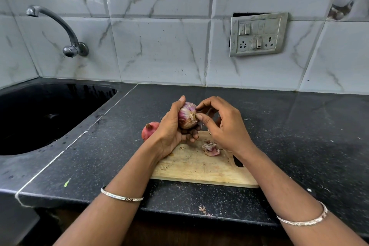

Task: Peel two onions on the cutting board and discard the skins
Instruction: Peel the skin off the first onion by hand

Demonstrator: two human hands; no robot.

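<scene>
Risks, left to right. The whole red-skinned round onion (148, 133) sat at the far-left corner of the pale wooden cutting board (199, 168), partly hidden behind the left wrist; it looked likely to roll onto the black speckled stone bench (95, 146), toward the black sink basin (50, 116), if that wrist nudged it. The left hand (171, 128) was clenched around the half-peeled purple-white onion (187, 116), held above the far edge of the board. A slick bulb could slip if that clench eased. The right hand (223, 126) pinched at the root end, touching the onion; skin might tear into small scraps. The loose pinkish papery skins (210, 149) lay on the board below both hands, not yet discarded.
</scene>
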